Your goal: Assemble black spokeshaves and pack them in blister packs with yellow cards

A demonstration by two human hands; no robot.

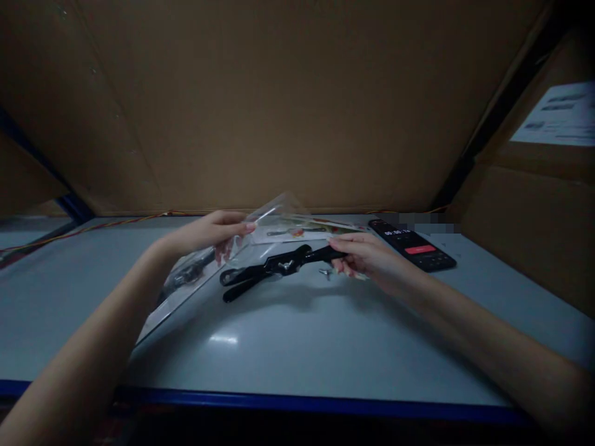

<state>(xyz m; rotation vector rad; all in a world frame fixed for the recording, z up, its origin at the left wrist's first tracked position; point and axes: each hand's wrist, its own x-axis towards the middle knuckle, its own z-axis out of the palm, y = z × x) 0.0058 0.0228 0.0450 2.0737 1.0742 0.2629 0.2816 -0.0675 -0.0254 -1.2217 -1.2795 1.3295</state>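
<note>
One black hinged tool [297,256], left of a smartphone [413,246], is pinched at its smartphone-side end by the right hand [361,253]; farther left of the smartphone, the left hand's [220,228] fingers pinch clear plastic packaging [272,214]. Likely stiff and light, the tool suits an arm-end grip.

- One left hand [223,232] and one right hand [356,254] — two in all
- One black tool [269,267]
- Two metal fasteners [285,267]
- One clear bag [274,209]
- One packet [174,294]
- One phone [411,246]
- One white label [558,118]
- One shelf [334,353]
- Printed cards [297,235] behind the bag, overlapping, number unclear
- Wires [118,221] — too thin and twisted to count
</note>
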